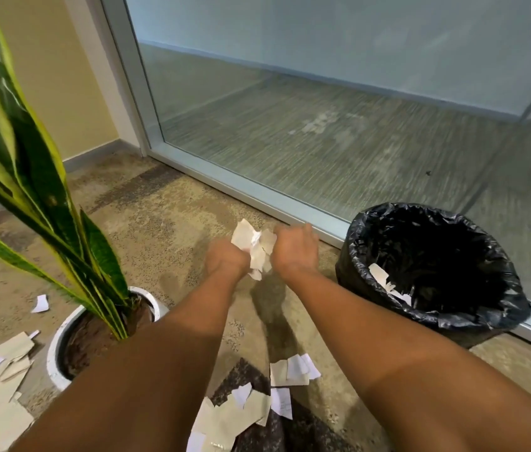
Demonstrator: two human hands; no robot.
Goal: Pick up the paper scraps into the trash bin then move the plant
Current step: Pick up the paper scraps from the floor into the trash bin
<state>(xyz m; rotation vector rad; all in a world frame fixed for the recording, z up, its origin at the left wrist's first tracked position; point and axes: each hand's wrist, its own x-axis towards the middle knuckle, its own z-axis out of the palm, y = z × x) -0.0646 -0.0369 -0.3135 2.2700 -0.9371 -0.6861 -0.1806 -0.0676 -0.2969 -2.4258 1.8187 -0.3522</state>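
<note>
— Why is the wad (255, 247) pressed between both hands, left (226, 260) and right (295, 252)?
— So that nothing is dropped; it is held closed-fisted above the floor (166, 223), left of the bin (433, 272).
— And the plant (62, 223)?
— It is left potted at the left; scraps (238, 412) are seen around it.

- The plant (45, 197) stands in its pot (58, 340) at the left, on the carpet (160, 203).
- The trash bin (433, 272) stands at the right, just beside the glass wall (323, 109) behind it, with scraps inside (at least two).
- Between pot and bin, the left hand (226, 259) and right hand (295, 252) press a bundle of paper scraps (256, 247) between them, above the carpet.
- Loose scraps (257, 402) lie nearer the camera, between the forearms; others (0, 380) lie left of the pot.
</note>
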